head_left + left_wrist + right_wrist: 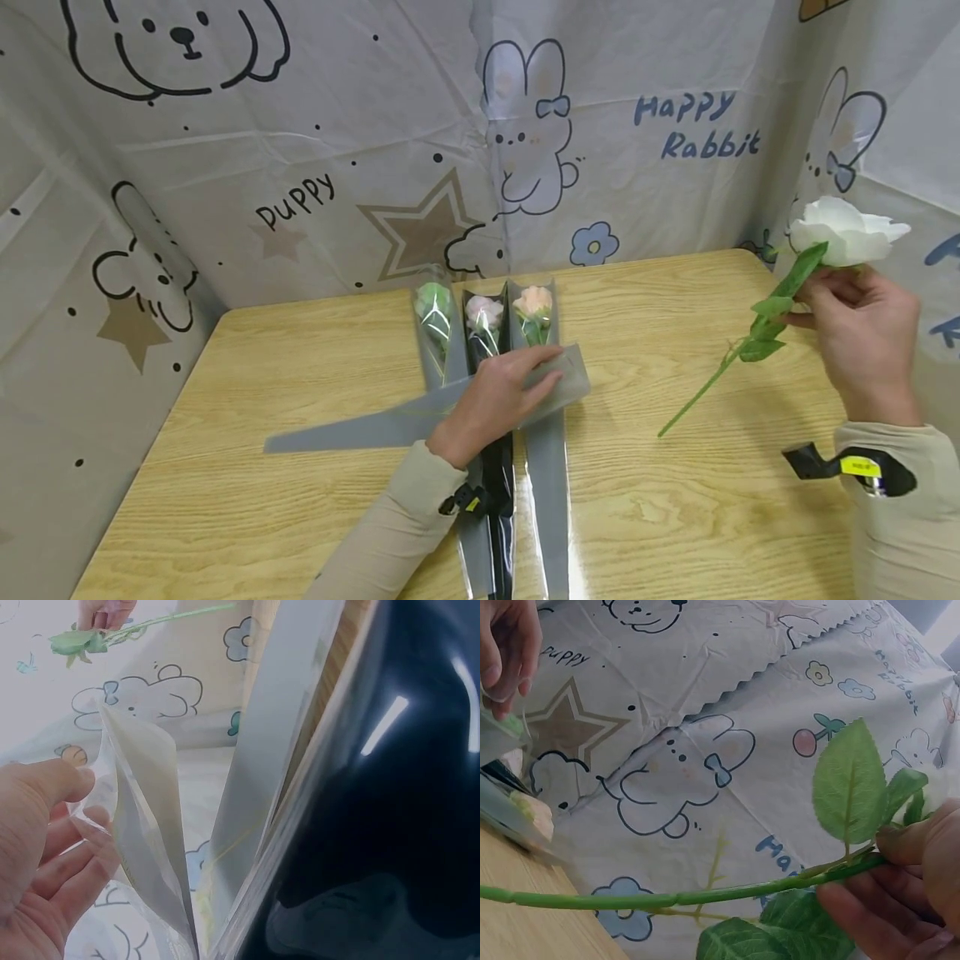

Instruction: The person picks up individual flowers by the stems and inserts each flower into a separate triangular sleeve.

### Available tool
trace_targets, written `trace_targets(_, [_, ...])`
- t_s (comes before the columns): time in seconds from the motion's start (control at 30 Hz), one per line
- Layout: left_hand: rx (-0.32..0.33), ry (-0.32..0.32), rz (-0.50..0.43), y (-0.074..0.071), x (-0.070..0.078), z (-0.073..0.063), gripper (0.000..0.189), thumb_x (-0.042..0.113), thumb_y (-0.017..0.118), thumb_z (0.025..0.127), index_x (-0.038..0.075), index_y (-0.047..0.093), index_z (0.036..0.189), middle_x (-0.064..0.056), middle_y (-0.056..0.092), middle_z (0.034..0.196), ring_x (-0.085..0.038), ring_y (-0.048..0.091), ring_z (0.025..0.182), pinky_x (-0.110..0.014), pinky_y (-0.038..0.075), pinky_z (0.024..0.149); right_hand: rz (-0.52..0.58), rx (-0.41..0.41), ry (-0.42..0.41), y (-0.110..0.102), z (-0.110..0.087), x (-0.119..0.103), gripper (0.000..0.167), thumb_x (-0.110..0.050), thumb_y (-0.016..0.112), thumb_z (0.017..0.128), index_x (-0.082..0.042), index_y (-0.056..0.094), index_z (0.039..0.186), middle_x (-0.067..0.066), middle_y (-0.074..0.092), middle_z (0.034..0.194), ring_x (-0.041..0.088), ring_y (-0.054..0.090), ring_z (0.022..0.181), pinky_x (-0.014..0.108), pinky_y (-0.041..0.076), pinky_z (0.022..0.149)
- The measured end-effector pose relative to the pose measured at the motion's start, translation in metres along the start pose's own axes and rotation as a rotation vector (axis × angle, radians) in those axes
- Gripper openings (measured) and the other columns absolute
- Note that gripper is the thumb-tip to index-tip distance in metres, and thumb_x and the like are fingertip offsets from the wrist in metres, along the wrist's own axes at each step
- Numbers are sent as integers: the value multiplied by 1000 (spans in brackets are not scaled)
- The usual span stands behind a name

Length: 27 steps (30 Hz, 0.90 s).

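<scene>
My right hand (862, 333) pinches the stem of a white artificial rose (847, 233) close below its bloom. The rose is raised over the table's right side, its green stem (652, 900) slanting down to the left. My left hand (498, 400) holds an unfilled grey flower sleeve (360, 429) by its wide end, thumb and fingers at the clear edge. In the left wrist view the sleeve's mouth (154, 817) gapes a little beside the left hand (52, 847). This sleeve lies across several wrapped flowers, and its narrow tip points left.
Under the left arm lie three sleeved flowers side by side: a green one (433, 304), a pale pink one (483, 315) in black wrap and a peach one (534, 304). They rest on a wood-grain table (675, 517). A printed cloth (300, 125) hangs behind and along both sides.
</scene>
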<state>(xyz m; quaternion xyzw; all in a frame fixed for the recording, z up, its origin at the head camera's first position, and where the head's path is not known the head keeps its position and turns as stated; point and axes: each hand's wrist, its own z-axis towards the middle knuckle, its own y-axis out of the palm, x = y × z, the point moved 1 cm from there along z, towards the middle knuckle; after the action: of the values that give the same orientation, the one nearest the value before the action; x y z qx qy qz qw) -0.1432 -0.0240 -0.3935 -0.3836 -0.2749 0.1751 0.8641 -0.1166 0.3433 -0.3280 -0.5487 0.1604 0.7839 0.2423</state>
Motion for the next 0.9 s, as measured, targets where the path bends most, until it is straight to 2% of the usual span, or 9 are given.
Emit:
trace_targets(0.17, [-2,6,-4,0,0,0,29,16,70,100,6,71,127,-9,78,119,-19,78,105,-27,64,86,370,54,14,6,-1,0,15,0,71,93,3,73,108,5,76,86,11,76,69,24,61,55])
trace_targets(0.33, [6,9,-1,-2,2,0,31,20,71,99,6,71,127,-9,79,119,-19,78,105,-28,64,87,622,112,48,12,0,1,25,2,78,87,12,69,109,15,74,86,20,75,67,33,61,50])
trace_targets(0.5, [17,13,-11,-2,2,0,34,22,72,98,4,71,127,-10,78,121,-19,77,109,-28,63,92,729,148,68,17,-1,3,27,6,77,86,13,66,110,16,70,87,24,73,66,35,62,50])
trace_targets(0.63, [20,25,-17,-1,2,-2,35,23,73,98,3,71,127,-11,77,122,-20,76,112,-28,62,95,794,183,132,21,-4,4,22,12,70,90,11,64,112,15,68,89,25,73,66,37,63,52])
trace_targets(0.73, [21,33,-18,-1,2,-2,35,23,73,98,3,71,127,-11,77,123,-20,76,112,-28,62,96,813,210,175,25,-6,4,20,13,67,92,9,65,111,14,68,91,27,74,67,37,64,53])
trace_targets(0.9, [23,40,-16,-2,2,-2,35,24,72,98,4,71,127,-10,78,122,-19,76,111,-27,62,95,819,234,174,33,-12,6,19,12,68,92,9,65,110,14,67,92,27,74,68,37,64,52])
